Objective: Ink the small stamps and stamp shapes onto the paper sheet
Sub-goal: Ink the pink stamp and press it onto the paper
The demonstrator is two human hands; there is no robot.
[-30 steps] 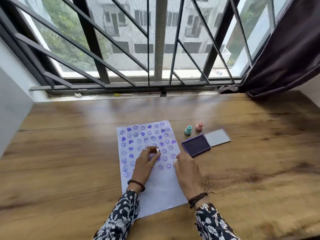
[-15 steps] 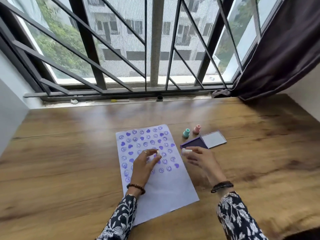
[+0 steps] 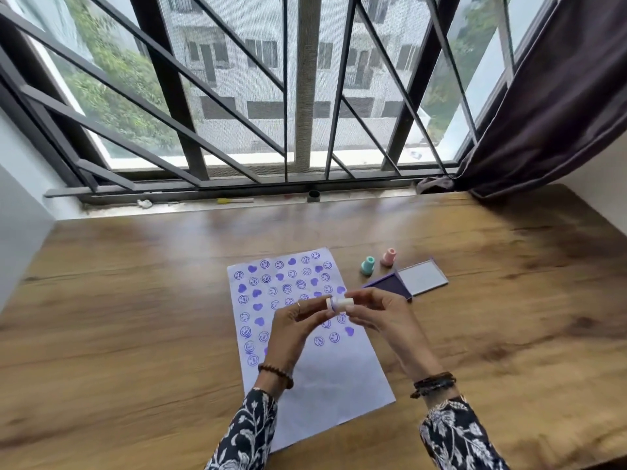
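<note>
Between both hands [image 3: 342, 317] – white stamp [image 3: 341, 302], above paper [image 3: 339, 378]

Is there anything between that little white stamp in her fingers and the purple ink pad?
Nothing visible. The stamp is held by both hands above the paper; the open ink pad lies just beyond the right hand.
</note>
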